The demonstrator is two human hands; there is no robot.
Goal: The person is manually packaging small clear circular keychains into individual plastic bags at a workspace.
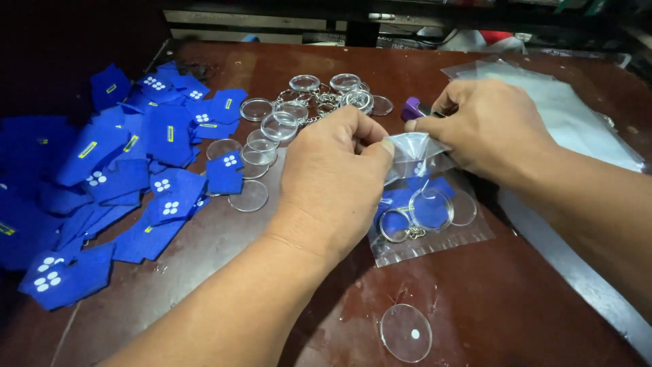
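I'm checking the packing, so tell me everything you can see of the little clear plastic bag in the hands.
The clear plastic bag is small, thin and glossy. It lies flat on the brown table. The left hand and right hand pinch its crumpled top edge. Inside show a blue fabric piece, a clear round disc and a metal key ring with a short chain.

Lighting is moderate and uneven, falling from above onto the brown table [516, 299], whose worn surface shows soft whitish sheen near its front edge. The far left corner of the table and the shelf behind its rear edge sink into near-black shadow. Glare spots mark the clear discs [406, 332] and the plastic bag [435, 231]. Focus is sharp at the table's centre; slight wide-angle stretching appears toward the table's outer edges.
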